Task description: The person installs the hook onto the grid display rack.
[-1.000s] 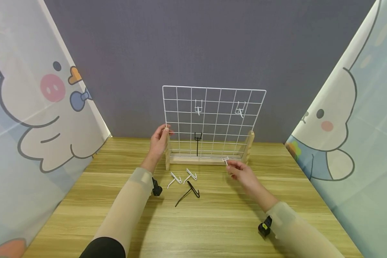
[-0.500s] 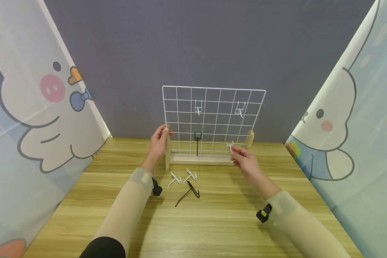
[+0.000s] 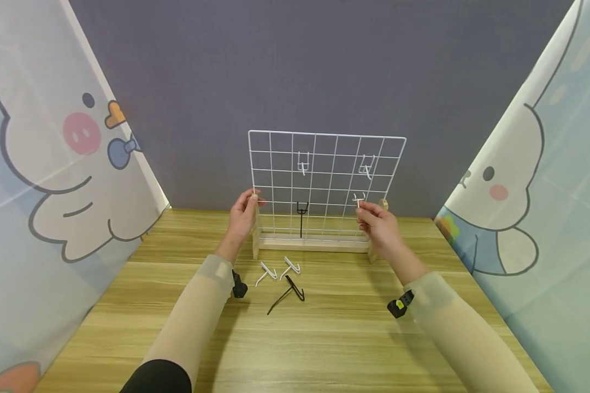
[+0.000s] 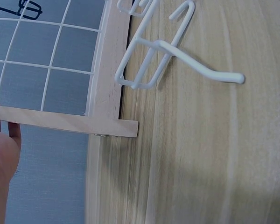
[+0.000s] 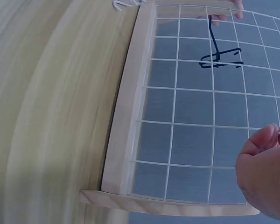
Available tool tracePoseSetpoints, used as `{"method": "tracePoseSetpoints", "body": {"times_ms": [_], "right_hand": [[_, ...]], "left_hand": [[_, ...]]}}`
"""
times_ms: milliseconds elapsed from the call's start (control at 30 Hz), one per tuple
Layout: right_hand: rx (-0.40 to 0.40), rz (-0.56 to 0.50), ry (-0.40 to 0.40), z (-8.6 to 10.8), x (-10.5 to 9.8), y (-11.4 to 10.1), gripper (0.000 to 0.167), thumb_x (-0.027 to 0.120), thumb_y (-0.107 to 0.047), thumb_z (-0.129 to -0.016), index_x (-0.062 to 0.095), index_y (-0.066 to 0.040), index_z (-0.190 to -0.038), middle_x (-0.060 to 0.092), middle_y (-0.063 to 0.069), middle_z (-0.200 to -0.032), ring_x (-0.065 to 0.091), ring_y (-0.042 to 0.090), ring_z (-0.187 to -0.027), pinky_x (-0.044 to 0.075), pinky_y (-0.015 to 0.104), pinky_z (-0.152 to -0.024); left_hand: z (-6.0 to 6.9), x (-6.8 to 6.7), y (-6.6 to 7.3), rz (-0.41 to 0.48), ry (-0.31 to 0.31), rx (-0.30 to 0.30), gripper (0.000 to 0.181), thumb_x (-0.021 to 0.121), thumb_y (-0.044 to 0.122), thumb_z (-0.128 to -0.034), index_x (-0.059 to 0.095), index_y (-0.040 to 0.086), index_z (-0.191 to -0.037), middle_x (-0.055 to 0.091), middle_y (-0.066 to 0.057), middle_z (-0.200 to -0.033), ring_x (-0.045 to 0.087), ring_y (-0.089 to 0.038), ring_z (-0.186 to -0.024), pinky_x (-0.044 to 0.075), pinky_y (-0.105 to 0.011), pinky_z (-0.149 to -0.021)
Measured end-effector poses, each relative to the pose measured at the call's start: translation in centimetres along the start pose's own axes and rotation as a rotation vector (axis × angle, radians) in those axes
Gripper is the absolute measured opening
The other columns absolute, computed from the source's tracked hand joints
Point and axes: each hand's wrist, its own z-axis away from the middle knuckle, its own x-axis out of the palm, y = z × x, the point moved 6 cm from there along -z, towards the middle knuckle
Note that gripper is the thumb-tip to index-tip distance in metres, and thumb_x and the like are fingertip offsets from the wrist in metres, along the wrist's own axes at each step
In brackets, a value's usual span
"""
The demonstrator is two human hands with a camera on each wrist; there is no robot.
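Observation:
My left hand (image 3: 241, 215) holds the top of the left wooden post (image 3: 255, 234) of a stand that carries a white wire grid panel (image 3: 326, 134). Between the thumb and fingers of my right hand (image 3: 379, 226) is a white wire display hook (image 3: 359, 200), its two-pronged end up at the lower right part of the grid; whether it touches the wires I cannot tell. In the right wrist view the fingers hide most of that hook. Two white hooks (image 3: 302, 165) (image 3: 366, 168) hang high on the panel, and a black hook (image 3: 302, 213) hangs lower.
On the wooden table (image 3: 324, 338), in front of the stand, lie two white hooks (image 3: 269, 272) (image 3: 290, 266) and a longer black hook (image 3: 293, 289). A grey partition (image 3: 201, 109) stands behind the grid. Cartoon-printed cloths flank the table on both sides.
My right hand has lifted the white hook from near the stand's base up along the right part of the grid. The left hand stays on the post.

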Motion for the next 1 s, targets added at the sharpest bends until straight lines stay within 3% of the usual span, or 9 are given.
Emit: {"method": "tracePoseSetpoints", "body": {"times_ms": [100,267,333,400,500,633,733,867,1000], "right_hand": [[-0.001,0.016,0.008,-0.3,0.2,-0.2,0.015,0.067,-0.007,-0.109,0.066,-0.011,-0.123,0.069,-0.009,-0.099,0.062,0.003,-0.080,0.054,0.015,-0.072],[0.003,0.040,0.029,-0.5,0.4,-0.1,0.020,0.066,-0.005,-0.109,0.060,-0.006,-0.128,0.068,-0.011,-0.092,0.062,0.002,-0.079,0.053,0.014,-0.072],[-0.001,0.044,0.036,-0.6,0.4,-0.1,0.023,0.066,-0.004,-0.109,0.059,-0.004,-0.131,0.067,-0.011,-0.093,0.061,0.003,-0.081,0.053,0.015,-0.073],[-0.010,0.046,0.044,-0.7,0.4,-0.2,0.025,0.065,-0.005,-0.109,0.059,-0.003,-0.133,0.065,-0.010,-0.095,0.061,0.004,-0.082,0.052,0.015,-0.073],[-0.025,0.050,0.058,-0.8,0.4,-0.3,0.019,0.066,-0.005,-0.109,0.065,-0.010,-0.127,0.065,-0.009,-0.097,0.061,0.005,-0.083,0.052,0.015,-0.074],[-0.045,0.063,0.069,-1.2,0.4,-0.2,0.015,0.067,-0.005,-0.108,0.069,-0.019,-0.115,0.066,-0.009,-0.096,0.061,0.005,-0.083,0.053,0.015,-0.073],[-0.051,0.070,0.074,-1.4,0.3,-0.1,0.016,0.068,-0.007,-0.108,0.069,-0.013,-0.123,0.066,-0.009,-0.097,0.061,0.005,-0.083,0.052,0.015,-0.073],[-0.050,0.079,0.079,-1.7,0.2,-0.1,0.030,0.068,-0.008,-0.109,0.064,-0.002,-0.138,0.066,-0.009,-0.099,0.061,0.005,-0.085,0.052,0.015,-0.074],[-0.053,0.078,0.079,-1.9,0.2,-0.1,0.033,0.068,-0.008,-0.109,0.062,0.001,-0.141,0.066,-0.009,-0.098,0.060,0.005,-0.084,0.052,0.015,-0.075]], "left_hand": [[0.0,0.0,0.0,0.003,0.003,0.005,0.027,0.053,0.015,-0.1166,0.064,-0.001,-0.134,0.077,0.013,-0.100,0.074,-0.012,-0.102,0.051,-0.030,-0.108],[-0.1,0.0,-0.1,0.001,-0.001,0.011,0.034,0.053,0.016,-0.1167,0.060,-0.009,-0.139,0.079,-0.010,-0.112,0.075,-0.012,-0.102,0.051,-0.029,-0.107],[-0.1,0.0,-0.1,-0.001,0.000,0.008,0.032,0.054,0.016,-0.1166,0.062,-0.006,-0.138,0.077,-0.020,-0.116,0.075,-0.012,-0.102,0.051,-0.029,-0.107],[-0.1,0.0,-0.2,0.001,0.006,0.006,0.026,0.054,0.016,-0.1164,0.066,0.000,-0.134,0.076,-0.022,-0.116,0.075,-0.012,-0.102,0.051,-0.030,-0.108],[-0.1,0.0,-0.1,0.005,0.014,0.003,0.023,0.054,0.015,-0.1162,0.068,0.004,-0.131,0.079,-0.008,-0.108,0.075,-0.011,-0.101,0.050,-0.032,-0.108],[-0.2,0.1,-0.2,0.005,0.012,-0.002,0.033,0.053,0.016,-0.1166,0.060,-0.008,-0.138,0.077,0.015,-0.098,0.074,-0.008,-0.099,0.049,-0.033,-0.108],[-0.1,0.1,-0.1,0.006,0.010,-0.005,0.035,0.053,0.017,-0.1167,0.059,-0.010,-0.138,0.077,0.015,-0.098,0.074,-0.008,-0.099,0.049,-0.033,-0.107],[0.0,0.0,-0.1,-0.007,0.008,-0.009,0.023,0.054,0.018,-0.1167,0.068,0.007,-0.131,0.077,0.014,-0.099,0.074,-0.007,-0.100,0.049,-0.032,-0.103],[0.1,0.0,0.0,-0.022,0.005,-0.010,0.019,0.054,0.017,-0.1166,0.070,0.017,-0.126,0.077,0.017,-0.097,0.074,-0.007,-0.101,0.048,-0.031,-0.098]]}}
